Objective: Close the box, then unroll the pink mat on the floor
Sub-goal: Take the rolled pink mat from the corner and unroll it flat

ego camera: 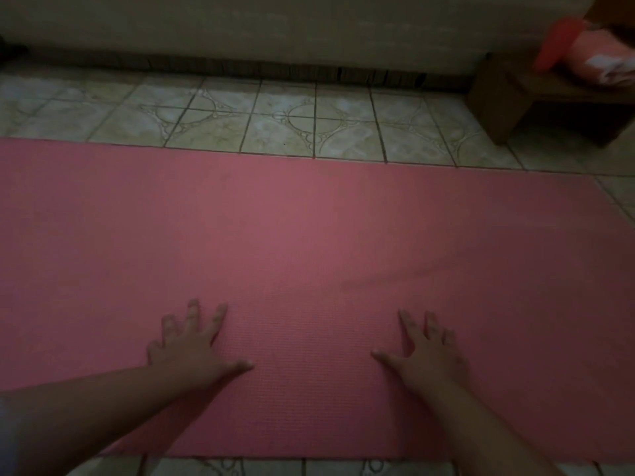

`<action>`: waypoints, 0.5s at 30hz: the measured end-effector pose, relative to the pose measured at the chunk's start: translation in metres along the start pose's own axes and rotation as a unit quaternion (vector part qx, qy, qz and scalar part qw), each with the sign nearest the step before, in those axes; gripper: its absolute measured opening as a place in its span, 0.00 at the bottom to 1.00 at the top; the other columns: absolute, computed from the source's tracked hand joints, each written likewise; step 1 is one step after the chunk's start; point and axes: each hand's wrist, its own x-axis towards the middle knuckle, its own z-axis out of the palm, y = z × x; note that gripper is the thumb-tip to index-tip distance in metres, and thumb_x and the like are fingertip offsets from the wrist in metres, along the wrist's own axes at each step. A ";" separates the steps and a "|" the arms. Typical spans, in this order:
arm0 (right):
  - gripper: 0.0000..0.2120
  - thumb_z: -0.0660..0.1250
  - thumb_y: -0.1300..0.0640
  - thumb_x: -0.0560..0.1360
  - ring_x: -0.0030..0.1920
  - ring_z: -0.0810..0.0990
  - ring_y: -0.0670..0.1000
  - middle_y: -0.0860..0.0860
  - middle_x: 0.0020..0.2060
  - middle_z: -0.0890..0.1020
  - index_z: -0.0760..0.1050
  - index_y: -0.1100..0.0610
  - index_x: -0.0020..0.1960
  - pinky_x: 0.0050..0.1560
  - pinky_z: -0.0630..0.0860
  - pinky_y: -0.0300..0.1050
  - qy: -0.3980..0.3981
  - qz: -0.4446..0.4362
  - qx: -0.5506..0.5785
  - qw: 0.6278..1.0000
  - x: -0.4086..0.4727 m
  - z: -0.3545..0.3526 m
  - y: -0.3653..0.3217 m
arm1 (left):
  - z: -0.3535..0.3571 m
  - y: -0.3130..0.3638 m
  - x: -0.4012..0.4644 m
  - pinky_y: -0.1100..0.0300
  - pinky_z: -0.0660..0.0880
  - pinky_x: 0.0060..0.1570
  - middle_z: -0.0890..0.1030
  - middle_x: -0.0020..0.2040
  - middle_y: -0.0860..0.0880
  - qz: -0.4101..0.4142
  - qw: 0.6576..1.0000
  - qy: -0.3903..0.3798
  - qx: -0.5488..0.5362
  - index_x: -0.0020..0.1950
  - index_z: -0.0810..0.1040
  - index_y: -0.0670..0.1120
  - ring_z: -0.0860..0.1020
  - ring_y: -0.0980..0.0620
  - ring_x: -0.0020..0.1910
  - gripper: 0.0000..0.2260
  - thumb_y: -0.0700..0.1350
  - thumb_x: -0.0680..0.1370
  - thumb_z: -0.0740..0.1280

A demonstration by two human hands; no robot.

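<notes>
The pink mat (309, 235) lies unrolled and flat on the tiled floor, stretching across the view from the left edge to the right. My left hand (192, 348) rests palm down on the mat near its front edge, fingers spread. My right hand (426, 352) lies flat on the mat a little to the right, fingers also spread. Neither hand holds anything. A slight ripple shows in the mat right of centre. No box is in view.
Patterned floor tiles (275, 121) run behind the mat up to a pale wall or sofa base (275, 32). A low wooden bench (536, 97) stands at the back right with pink and red bundles (594, 53) on it.
</notes>
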 end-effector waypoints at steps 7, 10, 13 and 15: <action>0.46 0.60 0.25 0.65 0.78 0.43 0.59 0.48 0.78 0.39 0.42 0.35 0.76 0.74 0.53 0.62 0.001 -0.006 0.008 1.000 0.002 -0.002 0.002 | -0.003 0.002 0.004 0.33 0.54 0.68 0.32 0.76 0.52 0.003 1.000 -0.008 -0.009 0.71 0.33 0.67 0.40 0.33 0.75 0.51 0.80 0.57 0.57; 0.45 0.60 0.26 0.66 0.78 0.43 0.59 0.48 0.78 0.39 0.42 0.35 0.76 0.74 0.53 0.61 0.002 -0.008 0.010 1.000 0.002 -0.003 0.002 | -0.004 0.003 0.004 0.33 0.54 0.68 0.32 0.76 0.52 0.005 1.000 -0.014 -0.014 0.72 0.34 0.66 0.40 0.32 0.74 0.51 0.79 0.58 0.58; 0.45 0.61 0.26 0.66 0.78 0.44 0.58 0.47 0.78 0.40 0.43 0.34 0.76 0.73 0.53 0.62 0.005 -0.009 0.011 1.000 0.004 -0.001 0.004 | -0.007 0.004 0.004 0.33 0.54 0.68 0.33 0.77 0.53 0.009 1.000 -0.024 -0.012 0.73 0.35 0.64 0.40 0.32 0.74 0.51 0.78 0.60 0.60; 0.46 0.62 0.26 0.66 0.78 0.45 0.59 0.47 0.78 0.41 0.44 0.35 0.76 0.73 0.54 0.61 0.007 -0.007 0.013 1.000 0.007 -0.003 0.009 | -0.010 0.009 0.004 0.33 0.54 0.68 0.34 0.77 0.53 0.014 0.999 -0.032 -0.019 0.73 0.36 0.64 0.40 0.31 0.74 0.50 0.77 0.60 0.60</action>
